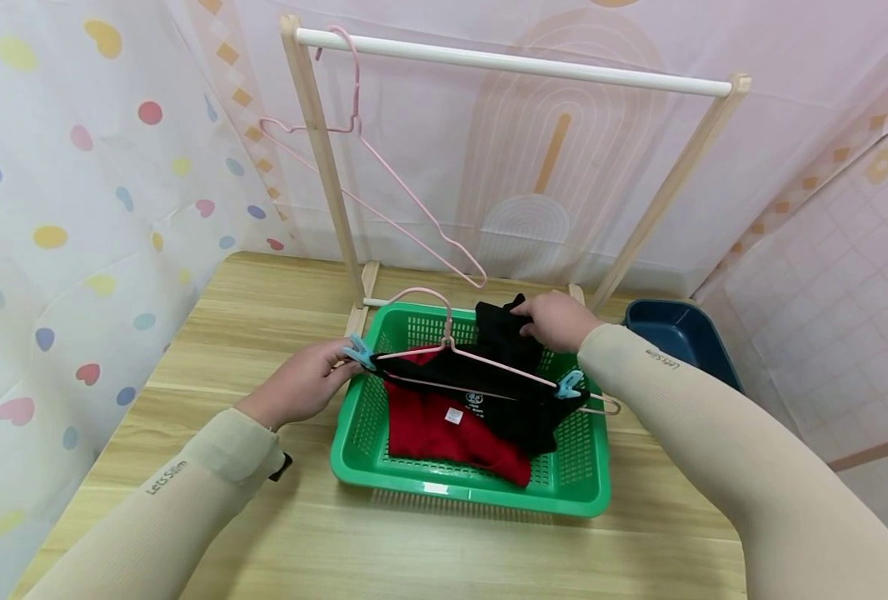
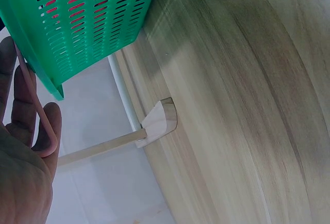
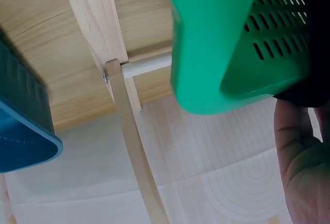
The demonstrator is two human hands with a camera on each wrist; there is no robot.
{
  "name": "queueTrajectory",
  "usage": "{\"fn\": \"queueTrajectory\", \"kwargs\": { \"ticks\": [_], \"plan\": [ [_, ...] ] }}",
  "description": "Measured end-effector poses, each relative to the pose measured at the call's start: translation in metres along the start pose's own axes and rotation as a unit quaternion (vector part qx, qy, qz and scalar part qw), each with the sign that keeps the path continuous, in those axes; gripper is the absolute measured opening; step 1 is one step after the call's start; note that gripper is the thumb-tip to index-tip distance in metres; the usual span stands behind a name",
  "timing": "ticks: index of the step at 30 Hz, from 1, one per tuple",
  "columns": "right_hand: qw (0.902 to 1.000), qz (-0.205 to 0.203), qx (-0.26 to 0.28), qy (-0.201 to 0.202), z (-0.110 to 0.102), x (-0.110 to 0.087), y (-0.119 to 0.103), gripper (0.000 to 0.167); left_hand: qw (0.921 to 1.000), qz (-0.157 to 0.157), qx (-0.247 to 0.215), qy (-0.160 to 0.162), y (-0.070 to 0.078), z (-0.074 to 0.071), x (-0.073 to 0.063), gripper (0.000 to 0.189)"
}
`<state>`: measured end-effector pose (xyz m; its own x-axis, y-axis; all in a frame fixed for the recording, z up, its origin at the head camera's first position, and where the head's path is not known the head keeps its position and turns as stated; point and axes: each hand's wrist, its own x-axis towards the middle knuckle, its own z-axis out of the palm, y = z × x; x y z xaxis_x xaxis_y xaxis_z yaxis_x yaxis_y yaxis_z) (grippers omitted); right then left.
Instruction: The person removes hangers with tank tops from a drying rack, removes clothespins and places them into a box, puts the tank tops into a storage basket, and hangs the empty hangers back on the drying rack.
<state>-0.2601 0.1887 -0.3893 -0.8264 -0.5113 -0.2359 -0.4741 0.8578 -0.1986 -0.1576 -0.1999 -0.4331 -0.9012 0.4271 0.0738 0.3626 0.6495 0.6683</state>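
A pink hanger [image 1: 504,367] lies over the green basket [image 1: 601,467], its hook toward the rack. Black clothing [image 1: 537,425] with a white printed label spreads beneath it, with a light-blue clothespin [image 1: 359,352] at the left and another clothespin [image 1: 570,384] at the right. My left hand [image 1: 301,383] holds the hanger's left end beside that clothespin; the left wrist view shows the pink wire across the fingers. At the basket's back, my right hand [image 1: 561,321] pinches black fabric [image 1: 500,325]. Under the hanger, red cloth [image 1: 459,433] lies in the basket.
Behind the basket stands a wooden rack [image 1: 316,125] with a white bar [image 1: 526,60]. An unloaded pink hanger [image 1: 356,83] hangs at the bar's left end. A dark blue bin [image 1: 684,333] sits to the right, partly behind my right forearm.
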Motion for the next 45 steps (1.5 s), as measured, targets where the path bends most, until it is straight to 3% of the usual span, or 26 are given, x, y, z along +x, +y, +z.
{"fn": "queueTrajectory", "kwargs": {
  "ticks": [9,17,20,26,33,45],
  "plan": [
    [0.9947,-0.057,-0.028,0.080,0.003,0.000,0.001,0.022,1.0000,-0.003,-0.001,0.001,0.001,-0.001,-0.001,0.013],
    [0.9871,-0.064,0.008,0.147,-0.008,-0.008,-0.003,0.021,1.0000,-0.007,-0.002,0.000,0.003,-0.001,-0.001,0.012],
    [0.9848,-0.077,0.028,0.153,-0.015,-0.014,-0.007,0.020,1.0000,-0.008,-0.002,0.002,0.002,-0.001,0.000,0.012],
    [0.9878,-0.075,0.074,0.115,-0.025,-0.030,-0.013,0.021,1.0000,-0.004,-0.003,0.004,0.002,-0.001,0.002,0.012],
    [0.9911,-0.081,0.092,0.053,-0.026,-0.044,-0.018,0.024,1.0000,0.000,0.000,0.007,0.000,-0.001,0.003,0.012],
    [0.9834,-0.111,0.130,-0.062,-0.021,-0.049,-0.020,0.022,0.9999,0.009,-0.003,0.009,0.004,-0.001,0.001,0.012]
  ]
}}
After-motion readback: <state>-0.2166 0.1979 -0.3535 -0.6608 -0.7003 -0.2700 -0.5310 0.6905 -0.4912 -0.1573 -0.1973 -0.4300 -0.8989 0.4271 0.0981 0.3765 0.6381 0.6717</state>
